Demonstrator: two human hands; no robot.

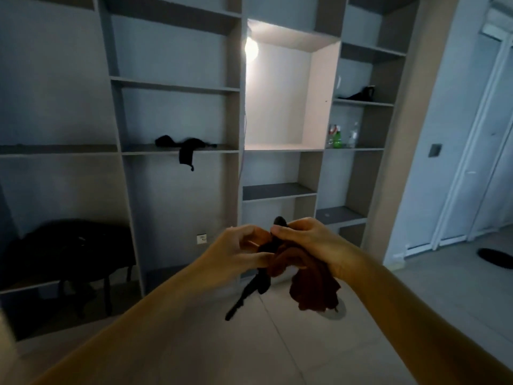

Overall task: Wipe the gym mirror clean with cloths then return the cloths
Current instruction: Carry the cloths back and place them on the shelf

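Note:
Both my hands meet in front of me, low in the view, over a bundle of cloths. My right hand (313, 243) grips a rust-brown cloth (313, 290) that hangs down from its palm. A black cloth (254, 287) dangles between the hands, its top end poking up above my right thumb. My left hand (238, 251) pinches the bundle where the brown and black cloths meet. No mirror is in view. I face a tall grey shelf unit (180, 87).
Another black cloth (186, 147) lies draped over a middle shelf. Bottles (342, 136) stand on a right-hand shelf, with a dark object on the shelf above. A black chair or bag (69, 254) sits low left. A lamp (251, 48) glows in the lit bay. White doors stand at right.

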